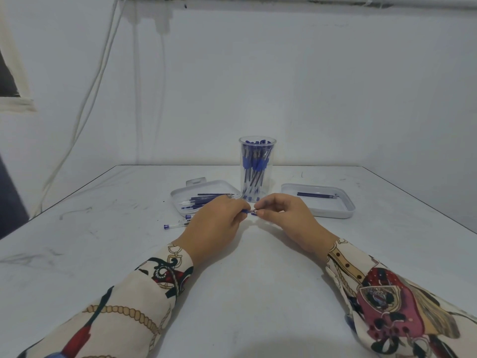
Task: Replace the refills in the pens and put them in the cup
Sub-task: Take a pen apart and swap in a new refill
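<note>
Both hands meet at the table's middle around one blue pen (pixel 248 211). My left hand (pixel 215 223) grips the pen's barrel, mostly hidden in its fingers. My right hand (pixel 280 215) pinches the pen's tip end. Just behind them stands a clear cup (pixel 257 168) full of blue pens. A clear pen barrel with a blue end (pixel 175 225) lies on the table left of my left hand, and another blue end (pixel 188 216) shows near it.
A shallow white tray (pixel 180 193) behind my left hand holds several blue refills. A second white tray (pixel 346 205) at the right holds a couple of refills (pixel 317 195). The white wall rises just past the table's far edge.
</note>
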`<state>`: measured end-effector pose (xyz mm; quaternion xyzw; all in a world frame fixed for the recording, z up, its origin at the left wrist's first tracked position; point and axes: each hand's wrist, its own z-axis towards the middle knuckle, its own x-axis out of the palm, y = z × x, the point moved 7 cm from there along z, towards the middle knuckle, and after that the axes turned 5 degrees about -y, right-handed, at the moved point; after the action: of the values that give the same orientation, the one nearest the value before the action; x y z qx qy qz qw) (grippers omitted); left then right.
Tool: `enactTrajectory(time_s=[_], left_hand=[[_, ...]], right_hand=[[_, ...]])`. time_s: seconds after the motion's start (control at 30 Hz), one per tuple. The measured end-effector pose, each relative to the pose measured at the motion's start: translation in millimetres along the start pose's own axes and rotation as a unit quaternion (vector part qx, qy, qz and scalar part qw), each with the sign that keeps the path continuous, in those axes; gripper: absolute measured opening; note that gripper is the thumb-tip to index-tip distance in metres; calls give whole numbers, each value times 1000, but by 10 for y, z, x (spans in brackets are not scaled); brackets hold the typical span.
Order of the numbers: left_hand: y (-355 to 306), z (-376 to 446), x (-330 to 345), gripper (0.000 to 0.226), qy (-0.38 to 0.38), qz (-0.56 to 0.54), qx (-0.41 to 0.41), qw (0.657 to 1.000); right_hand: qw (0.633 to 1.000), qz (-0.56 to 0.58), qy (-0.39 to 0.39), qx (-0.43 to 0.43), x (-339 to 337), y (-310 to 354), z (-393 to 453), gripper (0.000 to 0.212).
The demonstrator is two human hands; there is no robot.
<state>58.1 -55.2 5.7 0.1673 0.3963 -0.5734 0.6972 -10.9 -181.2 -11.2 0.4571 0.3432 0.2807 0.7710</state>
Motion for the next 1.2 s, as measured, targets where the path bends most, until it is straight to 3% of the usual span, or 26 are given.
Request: enactTrajectory(time_s=[0.37, 0.43, 0.5, 0.6, 0.7, 0.9, 1.2], left_hand=[[50, 10, -18, 26, 6, 8, -27, 1000], [72, 18, -25, 26, 3, 7, -35, 999], [92, 21, -27, 26, 3, 11, -46, 999], [106, 22, -25, 26, 3, 14, -52, 999], [101, 24, -24, 26, 5, 14, -50, 999], [99, 19, -22, 26, 1, 17, -51, 999], [92, 23, -24, 26, -13, 40, -37, 998]], right_hand=[[996, 58, -70, 27, -118, -24, 22, 16], [995, 17, -91, 34, -174, -55, 25, 16], [991, -94, -92, 24, -207, -85, 26, 18], [970, -238, -51, -12, -161, -88, 26, 14], [949, -311, -21, -50, -94, -43, 16, 10], [926, -371, -2, -75, -16, -38, 31, 14], [936, -343, -10, -77, -33, -71, 44, 25]])
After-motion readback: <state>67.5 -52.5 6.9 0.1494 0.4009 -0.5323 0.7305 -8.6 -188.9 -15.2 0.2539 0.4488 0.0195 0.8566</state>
